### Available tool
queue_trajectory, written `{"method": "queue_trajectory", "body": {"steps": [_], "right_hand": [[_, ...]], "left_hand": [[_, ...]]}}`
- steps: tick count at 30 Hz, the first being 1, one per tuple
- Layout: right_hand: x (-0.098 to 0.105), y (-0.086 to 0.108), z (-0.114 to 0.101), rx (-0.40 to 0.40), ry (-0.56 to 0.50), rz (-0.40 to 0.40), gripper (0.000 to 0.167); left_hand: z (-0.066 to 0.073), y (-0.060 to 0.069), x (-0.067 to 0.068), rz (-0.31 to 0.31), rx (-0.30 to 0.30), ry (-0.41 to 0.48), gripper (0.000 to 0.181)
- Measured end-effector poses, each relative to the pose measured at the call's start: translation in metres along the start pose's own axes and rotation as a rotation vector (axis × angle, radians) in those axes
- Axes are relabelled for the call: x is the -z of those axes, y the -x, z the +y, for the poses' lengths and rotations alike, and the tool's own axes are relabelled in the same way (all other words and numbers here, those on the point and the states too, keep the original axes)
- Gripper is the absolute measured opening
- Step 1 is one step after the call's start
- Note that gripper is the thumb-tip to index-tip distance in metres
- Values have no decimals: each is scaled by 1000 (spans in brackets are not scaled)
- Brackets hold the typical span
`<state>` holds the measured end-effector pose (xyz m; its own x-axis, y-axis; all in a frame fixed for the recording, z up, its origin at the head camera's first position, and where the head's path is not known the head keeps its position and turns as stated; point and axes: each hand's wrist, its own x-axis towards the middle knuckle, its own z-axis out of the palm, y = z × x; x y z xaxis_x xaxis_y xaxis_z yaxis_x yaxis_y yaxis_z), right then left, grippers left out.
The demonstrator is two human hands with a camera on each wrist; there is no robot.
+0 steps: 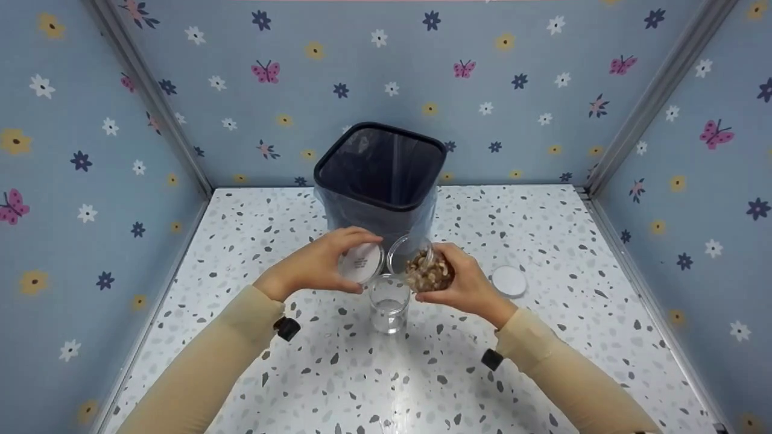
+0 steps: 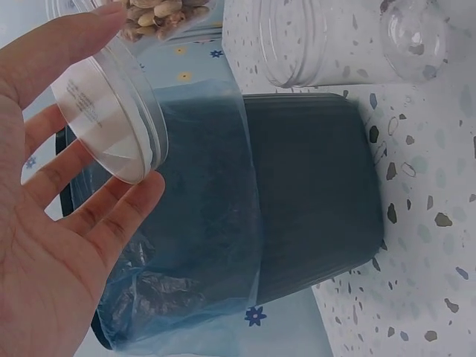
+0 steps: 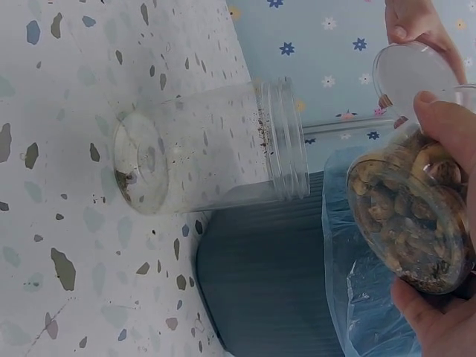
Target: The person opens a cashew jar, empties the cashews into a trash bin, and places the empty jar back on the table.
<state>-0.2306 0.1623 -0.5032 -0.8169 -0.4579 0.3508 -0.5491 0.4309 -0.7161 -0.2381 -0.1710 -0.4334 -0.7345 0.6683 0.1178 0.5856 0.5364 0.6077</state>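
My left hand pinches a clear-rimmed round lid with a white printed disc in it, thumb on one side and fingertips on the other. My right hand grips a clear jar of brown nuts. That jar is tilted, its mouth toward the left hand, and the nuts lie toward its base. Below and between the hands stands another clear jar, upright on the table without a lid. Brown crumbs cling inside it near the rim and bottom.
A dark bin lined with a blue bag stands just behind the hands. To the right of the right hand, a white lid lies on the speckled table. Flower-patterned walls enclose the table at the back and sides.
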Motion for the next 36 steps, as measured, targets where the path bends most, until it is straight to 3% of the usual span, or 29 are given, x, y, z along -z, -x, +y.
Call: {"method": "queue_trajectory", "body": {"steps": [4,12,18,24,36], "right_hand": [[1,-1,0,2,-1,3,93],[1,0,2,25,2,16,91],[0,1,5,44,-13,34,88],[0,1,6,14,-35,44,88],[1,3,10,-18,-50,74,84]], "left_hand": [[-5,4,-2,-7,35,-4,92],[-12,8,-6,3,29,-22,91],[-18,14,-10,8,74,-12,91],[-25,20,-13,-9,129,-17,91],[-40,30,-17,-28,166,-24,90]]}}
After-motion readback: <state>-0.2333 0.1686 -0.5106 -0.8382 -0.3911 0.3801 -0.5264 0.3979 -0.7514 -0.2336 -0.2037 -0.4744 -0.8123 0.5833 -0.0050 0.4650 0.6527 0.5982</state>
